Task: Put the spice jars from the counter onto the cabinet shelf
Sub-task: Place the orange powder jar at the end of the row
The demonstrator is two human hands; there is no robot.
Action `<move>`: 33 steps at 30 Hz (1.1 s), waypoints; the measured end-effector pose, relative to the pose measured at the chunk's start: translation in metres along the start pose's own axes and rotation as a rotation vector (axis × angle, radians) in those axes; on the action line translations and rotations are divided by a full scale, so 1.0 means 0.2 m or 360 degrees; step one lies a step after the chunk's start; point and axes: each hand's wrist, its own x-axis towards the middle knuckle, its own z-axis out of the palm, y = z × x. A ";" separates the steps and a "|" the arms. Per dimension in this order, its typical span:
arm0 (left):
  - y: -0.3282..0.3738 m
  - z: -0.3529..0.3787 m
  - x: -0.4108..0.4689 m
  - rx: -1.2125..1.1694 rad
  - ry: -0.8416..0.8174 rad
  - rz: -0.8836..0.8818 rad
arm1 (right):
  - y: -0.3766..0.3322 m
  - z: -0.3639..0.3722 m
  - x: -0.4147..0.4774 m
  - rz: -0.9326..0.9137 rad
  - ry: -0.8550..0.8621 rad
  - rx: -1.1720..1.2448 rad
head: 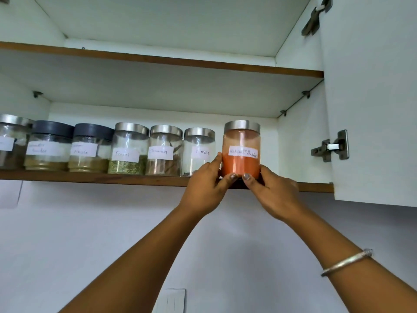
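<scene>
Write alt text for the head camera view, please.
Both hands, left and right, hold a red chilli powder jar at the right end of a row of labelled spice jars on a cabinet shelf, door open.

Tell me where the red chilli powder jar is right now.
In the head view, the red chilli powder jar sits at the right end of the lower shelf, just right of the cloves jar, gripped by the left hand and right hand.
</scene>
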 end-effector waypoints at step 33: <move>0.00 0.11 -0.03 0.0300 0.0219 -0.0033 | -0.13 0.14 0.09 0.0329 0.0047 -0.0786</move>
